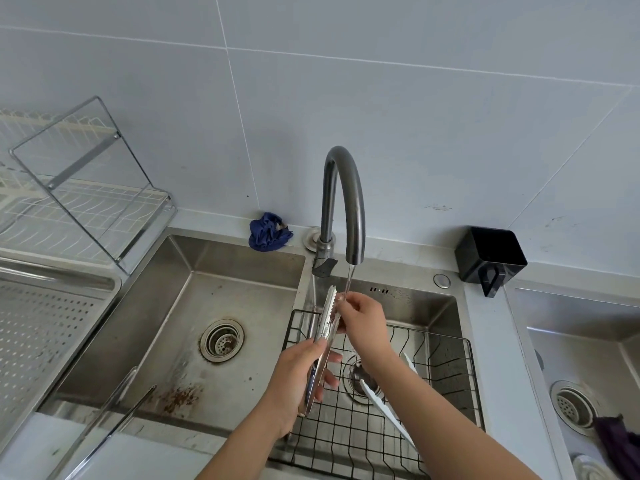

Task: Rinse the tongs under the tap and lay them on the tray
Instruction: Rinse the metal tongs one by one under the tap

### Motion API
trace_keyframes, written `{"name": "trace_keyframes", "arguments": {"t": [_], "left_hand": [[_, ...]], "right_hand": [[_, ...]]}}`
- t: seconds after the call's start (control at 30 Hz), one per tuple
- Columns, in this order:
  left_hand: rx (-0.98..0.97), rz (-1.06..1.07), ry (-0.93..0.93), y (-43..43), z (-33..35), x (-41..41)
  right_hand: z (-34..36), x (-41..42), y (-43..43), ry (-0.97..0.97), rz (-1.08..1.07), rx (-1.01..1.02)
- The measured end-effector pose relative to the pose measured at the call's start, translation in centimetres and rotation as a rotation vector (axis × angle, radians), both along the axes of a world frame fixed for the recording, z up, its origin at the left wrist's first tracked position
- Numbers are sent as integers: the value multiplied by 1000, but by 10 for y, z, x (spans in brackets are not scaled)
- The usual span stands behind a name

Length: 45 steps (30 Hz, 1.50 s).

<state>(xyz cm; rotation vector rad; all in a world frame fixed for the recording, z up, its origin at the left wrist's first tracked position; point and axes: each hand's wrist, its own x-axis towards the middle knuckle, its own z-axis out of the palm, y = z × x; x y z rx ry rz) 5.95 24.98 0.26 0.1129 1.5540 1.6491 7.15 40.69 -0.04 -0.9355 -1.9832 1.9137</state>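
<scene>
Metal tongs point(327, 323) with toothed tips point up toward the dark curved tap point(343, 202), which runs a thin stream of water. My left hand point(301, 379) grips the tongs by their handle end. My right hand point(363, 317) pinches the upper part of the tongs, its fingertips in the stream. The perforated steel tray point(45, 327) lies at the far left, over the sink's edge. Both hands are above the right basin.
A black wire basket point(446, 368) sits in the right basin and holds a white utensil point(388, 407). The left basin point(180, 323) has a drain and rusty stains. A dish rack point(79, 188), a blue cloth point(268, 232) and a black holder point(490, 254) line the back.
</scene>
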Motion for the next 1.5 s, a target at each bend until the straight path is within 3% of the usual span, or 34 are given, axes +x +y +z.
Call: {"name": "trace_keyframes", "arguments": {"t": [0.1,0.23,0.4,0.57,0.73,0.8,0.9,1.07,1.17,1.3,1.37,1.5], "left_hand": [[5,13,14,-2,-1,-2],[12,-5,50,-1,-1,-3],[20,3,63,-2,-2,-5],[43,6,-6,-2,-4,-2],[55,152,-111,6,-2,-9],[51,187,-141,7,-3,-11],[40,176,-155,12,-5,-5],[88,273,-215,20,-1,-8],[51,274,-201,17,-3,-11],[21,207,-174,16,-2,-7],[9,198,-185,18,-1,-7],[-39,224,-172,19,-1,-12]], "right_hand": [[2,1,1,22,41,-84],[2,-2,2,-9,-32,-33],[-2,4,-6,90,28,-183],[2,3,-2,100,-86,-54],[2,1,-5,271,24,-675],[4,-2,-6,253,55,-673],[13,-12,-4,166,22,-512],[13,-10,-14,314,44,-853],[8,-4,-14,327,143,-812],[17,-14,-10,163,33,-692],[17,-18,-8,155,-6,-782],[13,-9,-16,367,23,-1026]]}}
